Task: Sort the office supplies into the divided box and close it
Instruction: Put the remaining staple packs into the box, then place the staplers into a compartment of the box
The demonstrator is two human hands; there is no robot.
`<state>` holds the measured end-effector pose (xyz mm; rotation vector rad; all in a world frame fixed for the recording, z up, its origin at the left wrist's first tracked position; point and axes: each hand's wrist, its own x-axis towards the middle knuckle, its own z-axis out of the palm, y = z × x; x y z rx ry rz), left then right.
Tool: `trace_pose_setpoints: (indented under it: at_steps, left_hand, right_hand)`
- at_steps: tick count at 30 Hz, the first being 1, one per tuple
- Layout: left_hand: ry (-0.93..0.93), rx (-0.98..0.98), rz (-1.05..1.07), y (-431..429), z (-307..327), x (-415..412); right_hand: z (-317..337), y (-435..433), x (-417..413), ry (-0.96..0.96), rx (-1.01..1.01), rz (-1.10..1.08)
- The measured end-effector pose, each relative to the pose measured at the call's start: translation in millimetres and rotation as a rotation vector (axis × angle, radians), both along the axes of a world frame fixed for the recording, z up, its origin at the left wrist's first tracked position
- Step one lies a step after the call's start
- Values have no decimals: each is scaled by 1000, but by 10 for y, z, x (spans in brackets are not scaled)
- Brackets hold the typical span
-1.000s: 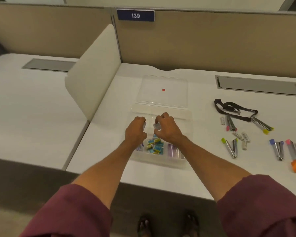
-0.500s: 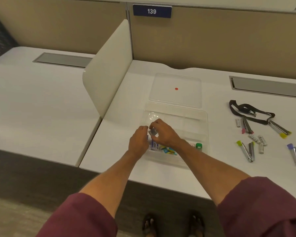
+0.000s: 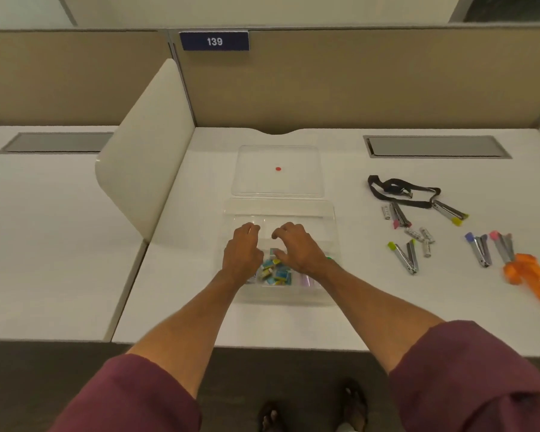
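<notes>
Five small staplers (image 3: 406,256) lie on the tabletop (image 3: 200,307), well to the right of the divided box (image 3: 289,298). Two are pink-tipped, one yellow, one green, one purple. Four silvery staple strips (image 3: 414,233) lie among them. Two lanyards are also out: a black lanyard (image 3: 399,191) at the far side and an orange lanyard (image 3: 530,272) at the right edge. Unsorted total, by my count: eleven items.

Already in the box is a cluster of small blue and yellow packets (image 3: 276,273) in a near compartment. They cannot be counted, as the hands cover part of them. A purple item (image 3: 307,280) sits beside them and a green item (image 3: 329,259) further right, both too blurred to identify.

One clear lid (image 3: 296,182) with a red dot lies flat just behind the box, so the box stands open.

Both hands hover over the middle of the box. The right hand (image 3: 296,249) has its grip spread, fingers bent, with nothing seen in it. The left hand (image 3: 242,254) has its fingers curled downward and its underside hidden, so I cannot tell whether its grip holds anything.

Judgement: sorting is partly done. The larger share of the items and the closing of the box are not yet done.
</notes>
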<state>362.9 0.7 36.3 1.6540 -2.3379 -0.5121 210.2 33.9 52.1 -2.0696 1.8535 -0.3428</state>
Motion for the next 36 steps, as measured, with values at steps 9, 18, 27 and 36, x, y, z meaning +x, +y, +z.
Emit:
trace_pose_setpoints:
  at_steps: [9,18,27,36]
  left_hand:
    - [9,-34,-200,153,56,-1097]
    - [13,31,-349,473,-158,-2304]
    - [-52,213,-320,714,-345,-3227]
    - [-106,255,-244,741,-436,-3588]
  right_hand:
    - [-32,366,-1064,33,33,-213]
    - [-185,704,-2175,79,85,-399]
    - [-312,775,-2905,51,105,-466]
    - [-373,584,-3297,69,127,-455]
